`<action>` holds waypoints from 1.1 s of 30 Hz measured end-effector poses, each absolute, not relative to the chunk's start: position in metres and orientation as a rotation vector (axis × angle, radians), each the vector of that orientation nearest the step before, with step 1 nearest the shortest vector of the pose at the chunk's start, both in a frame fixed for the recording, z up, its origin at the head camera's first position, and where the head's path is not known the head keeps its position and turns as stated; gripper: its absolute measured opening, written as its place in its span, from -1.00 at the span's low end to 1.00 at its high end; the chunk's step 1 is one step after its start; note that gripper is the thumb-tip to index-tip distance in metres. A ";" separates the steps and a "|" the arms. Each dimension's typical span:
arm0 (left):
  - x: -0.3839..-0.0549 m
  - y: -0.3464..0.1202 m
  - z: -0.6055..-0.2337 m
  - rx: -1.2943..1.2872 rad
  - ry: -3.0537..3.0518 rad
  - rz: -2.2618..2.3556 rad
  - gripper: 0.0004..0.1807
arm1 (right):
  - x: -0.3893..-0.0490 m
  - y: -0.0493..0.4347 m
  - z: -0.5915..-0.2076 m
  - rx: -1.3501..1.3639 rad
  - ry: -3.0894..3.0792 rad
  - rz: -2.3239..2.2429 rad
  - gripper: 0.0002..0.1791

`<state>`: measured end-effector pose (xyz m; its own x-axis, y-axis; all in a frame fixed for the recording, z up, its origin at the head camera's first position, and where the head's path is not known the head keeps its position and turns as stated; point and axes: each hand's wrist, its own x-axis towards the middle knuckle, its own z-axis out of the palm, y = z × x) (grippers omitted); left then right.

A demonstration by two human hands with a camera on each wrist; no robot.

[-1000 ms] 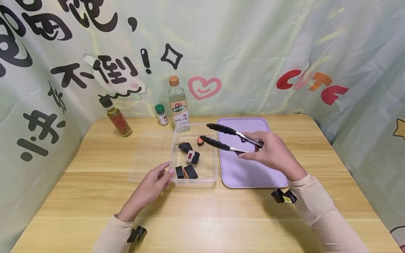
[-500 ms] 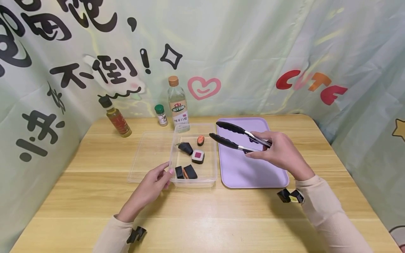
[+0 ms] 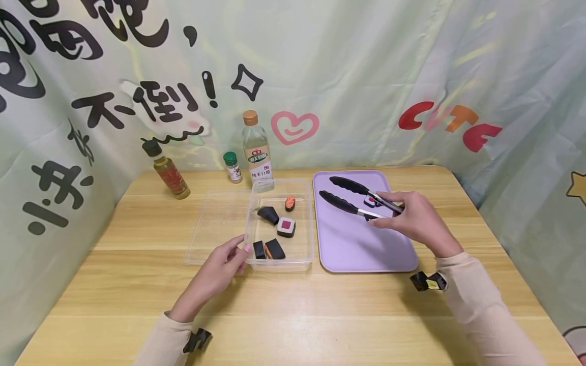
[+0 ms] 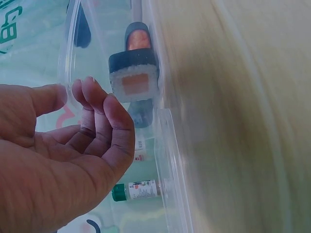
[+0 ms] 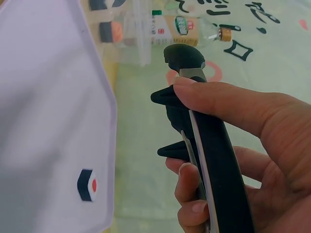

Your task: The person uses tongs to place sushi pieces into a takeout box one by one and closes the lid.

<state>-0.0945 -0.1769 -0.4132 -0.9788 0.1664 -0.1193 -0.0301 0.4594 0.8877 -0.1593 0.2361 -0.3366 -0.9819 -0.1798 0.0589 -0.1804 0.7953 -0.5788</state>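
My left hand (image 3: 225, 264) holds the left rim of a clear plastic container (image 3: 280, 263), its thumb at the wall and its fingers curled in the left wrist view. Inside lie a square sushi roll (image 3: 286, 226), face up with a red centre, an orange-topped sushi piece (image 3: 290, 202), a dark cone-shaped roll (image 3: 268, 215) and black-wrapped pieces (image 3: 275, 249). Over a lilac tray (image 3: 348, 254), my right hand (image 3: 414, 218) grips black-tipped tongs (image 3: 341, 202), their arms spread with nothing between the tips. On the tray, partly behind the tongs, sits a small sushi roll (image 5: 87, 185).
A clear lid (image 3: 220, 218) lies left of the container, partly under it. Behind stand an orange-capped bottle (image 3: 259, 157), a green-capped shaker (image 3: 233, 169) and a dark-capped oil bottle (image 3: 169, 175). A printed curtain (image 3: 357, 101) hangs along the table's back edge.
My right hand has moved the tongs rightward from the container's edge to over the tray. The square roll has tipped face up and shifted slightly right. My left hand stays put.
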 end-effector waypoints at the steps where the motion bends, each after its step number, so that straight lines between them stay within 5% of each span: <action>1: -0.095 -0.177 -0.413 0.120 2.518 1.537 -0.40 | -0.160 0.238 -0.337 0.282 -2.985 0.960 -0.11; 33: -0.095 -0.178 -0.414 0.137 2.520 1.541 -0.39 | -0.176 0.285 -0.366 0.020 -3.120 0.948 -0.07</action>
